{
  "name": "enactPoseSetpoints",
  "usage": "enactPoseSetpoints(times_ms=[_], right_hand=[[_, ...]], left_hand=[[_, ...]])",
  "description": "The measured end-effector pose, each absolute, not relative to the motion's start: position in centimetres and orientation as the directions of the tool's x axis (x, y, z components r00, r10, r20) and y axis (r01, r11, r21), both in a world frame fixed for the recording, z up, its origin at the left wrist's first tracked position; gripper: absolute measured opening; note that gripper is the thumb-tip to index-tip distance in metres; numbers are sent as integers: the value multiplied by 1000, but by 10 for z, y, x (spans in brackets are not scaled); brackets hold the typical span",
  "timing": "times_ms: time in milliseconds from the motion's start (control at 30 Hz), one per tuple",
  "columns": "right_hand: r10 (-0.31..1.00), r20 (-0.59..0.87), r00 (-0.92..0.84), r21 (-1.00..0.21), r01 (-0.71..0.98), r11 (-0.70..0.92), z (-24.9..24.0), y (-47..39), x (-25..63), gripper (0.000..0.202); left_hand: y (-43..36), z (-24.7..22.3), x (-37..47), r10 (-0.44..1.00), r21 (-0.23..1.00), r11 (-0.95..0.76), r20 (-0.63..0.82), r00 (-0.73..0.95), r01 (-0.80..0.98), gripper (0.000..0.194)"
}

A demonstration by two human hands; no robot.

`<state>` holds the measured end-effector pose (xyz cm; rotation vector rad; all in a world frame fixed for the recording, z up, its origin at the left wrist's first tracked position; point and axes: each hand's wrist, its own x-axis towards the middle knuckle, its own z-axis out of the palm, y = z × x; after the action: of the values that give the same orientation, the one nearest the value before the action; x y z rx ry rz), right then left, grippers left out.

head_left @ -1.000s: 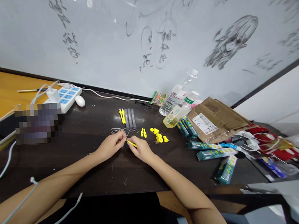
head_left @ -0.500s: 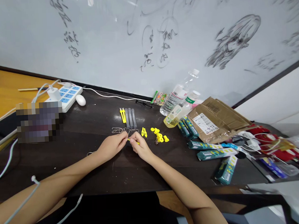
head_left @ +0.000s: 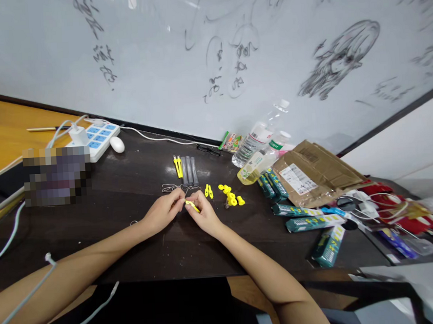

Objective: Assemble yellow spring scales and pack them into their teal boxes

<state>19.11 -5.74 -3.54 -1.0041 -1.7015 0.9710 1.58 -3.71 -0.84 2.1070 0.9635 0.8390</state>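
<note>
Head view: shows, near the frame's centre, a slim yellow piece (head_left: 193, 206) pinched between thumb and fingers of the right hand (head_left: 205, 216). Has the left hand (head_left: 166, 208) at the piece's upper-left end, with curled fingers; cannot tell whether pinching anything. Could lose the piece through a slack or off-centre pinch, or by pushing too hard at its end. Could also snag the bent wires (head_left: 169, 188), just above, by raising the left fingertips carelessly.
</note>
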Motion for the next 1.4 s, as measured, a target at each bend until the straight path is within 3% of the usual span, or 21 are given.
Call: enactPoseSetpoints(times_ms=[233, 433, 600, 1000, 1267, 1400], right_hand=[[930, 243, -277, -945, 150, 291, -30, -60, 189, 23], [914, 325, -242, -882, 270, 385, -34, -58, 192, 20], [949, 235, -211, -959, 109, 262, -30, -58, 190, 24], [944, 196, -265, -971, 80, 224, -27, -57, 190, 29], [914, 281, -294, -869, 326, 372, -33, -59, 194, 15], [905, 315, -286, -864, 308, 399, -34, -63, 191, 12]], left_hand=[[-37, -9, 16, 818, 817, -466, 254, 516, 338, 17], [-32, -18, 19, 823, 955, -263, 148, 549, 137, 19], [-30, -14, 19, 833, 974, -195, 102, 543, 117, 19], [-31, -15, 19, 828, 969, -221, 124, 546, 115, 19], [-36, -8, 17, 829, 889, -366, 178, 529, 274, 15], [-36, -3, 15, 821, 844, -433, 226, 525, 315, 16]])
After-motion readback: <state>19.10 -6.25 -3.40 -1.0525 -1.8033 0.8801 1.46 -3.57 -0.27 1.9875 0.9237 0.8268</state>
